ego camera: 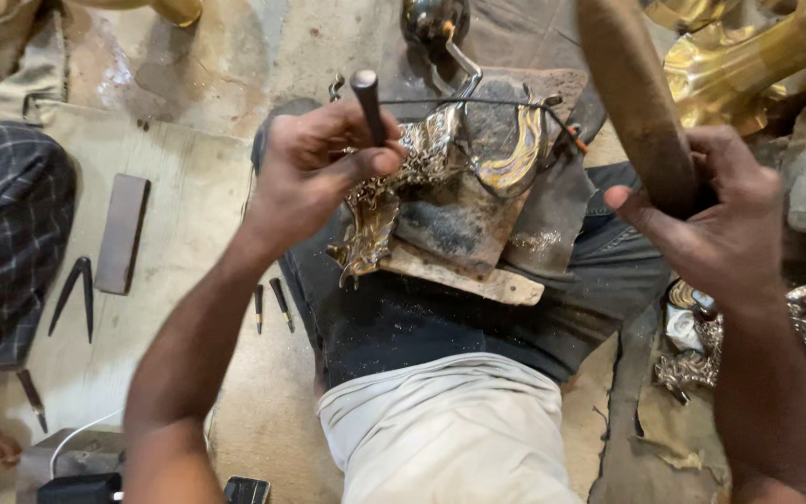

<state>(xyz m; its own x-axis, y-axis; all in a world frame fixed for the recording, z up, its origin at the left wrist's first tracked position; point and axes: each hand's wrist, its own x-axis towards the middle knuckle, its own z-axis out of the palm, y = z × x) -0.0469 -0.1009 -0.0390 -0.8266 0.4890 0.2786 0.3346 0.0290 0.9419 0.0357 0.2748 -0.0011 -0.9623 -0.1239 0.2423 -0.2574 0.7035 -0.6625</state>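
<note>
Brass, worked into an ornate relief piece, lies on a dark block across the person's lap, near the centre of the view. At about 10 o'clock from it, the left hand presses down on the piece and pinches a punch upright, tip on the metal. At 3 o'clock, well apart from the piece, the right hand is clenched round a wooden mallet, raised and tilted above the block. A plank sits under the block. Out at 9 o'clock, on the mat, lie two small chisels, dividers and a flat stone. Far off at 1 o'clock stand polished brass vessels; a dark wire crosses the block's far edge.
</note>
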